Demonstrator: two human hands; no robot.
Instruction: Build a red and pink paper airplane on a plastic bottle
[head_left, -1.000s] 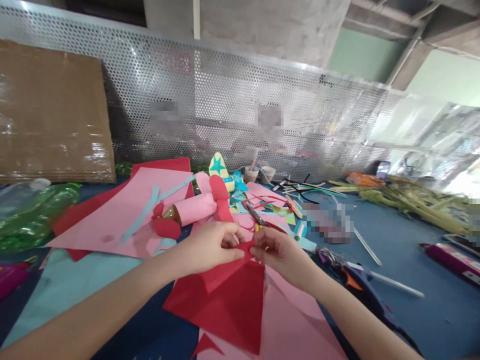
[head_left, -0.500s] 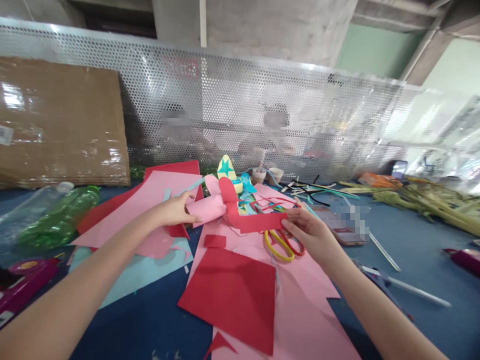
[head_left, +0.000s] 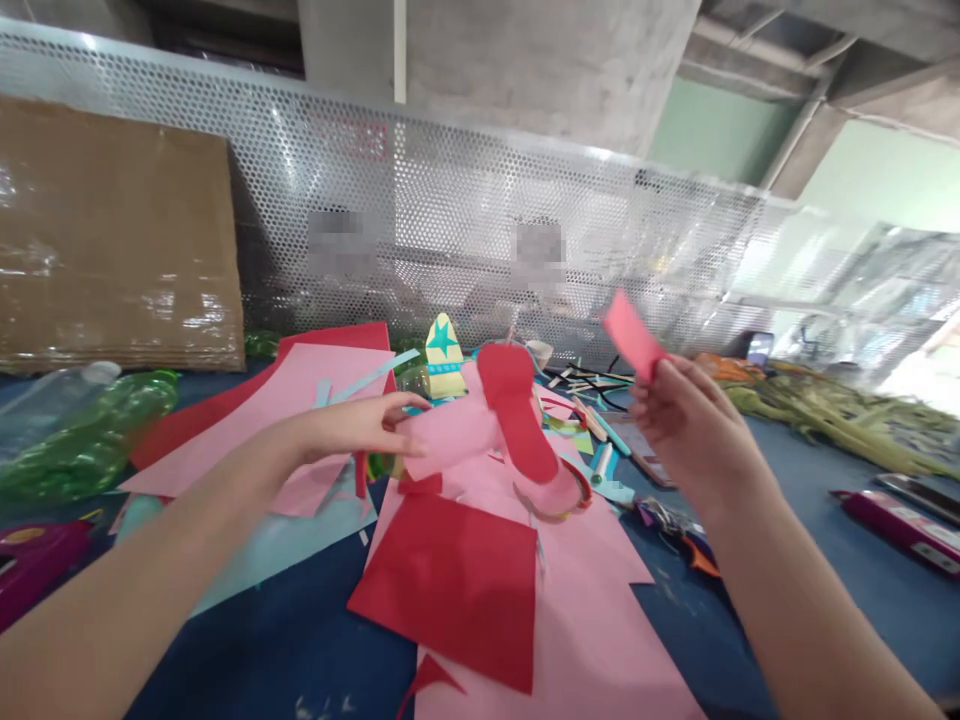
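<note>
My left hand [head_left: 367, 425] grips a pink paper roll [head_left: 450, 440] with a red paper strip [head_left: 521, 415] wrapped across it, lifted a little above the blue table [head_left: 787, 520]. My right hand [head_left: 686, 420] is raised to the right and pinches a small red paper piece [head_left: 632, 335] that sticks up above the fingers. Below the hands lies a red paper sheet [head_left: 450, 580] on pink sheets [head_left: 592, 640]. Scissors [head_left: 559, 500] with yellow and red handles lie partly hidden behind the roll.
A star-marked yellow cone [head_left: 444, 352] stands behind the roll. Green and clear plastic bottles [head_left: 90, 430] lie at the left, cardboard [head_left: 112, 250] leans on a perforated metal screen [head_left: 525, 230]. A glue gun [head_left: 675, 535], sticks, green stalks [head_left: 832, 415] and a purple box [head_left: 900, 520] lie at the right.
My hands parted from the red sheet. The left took the pink roll and lifted it. The right rose to the right with a small red piece.
</note>
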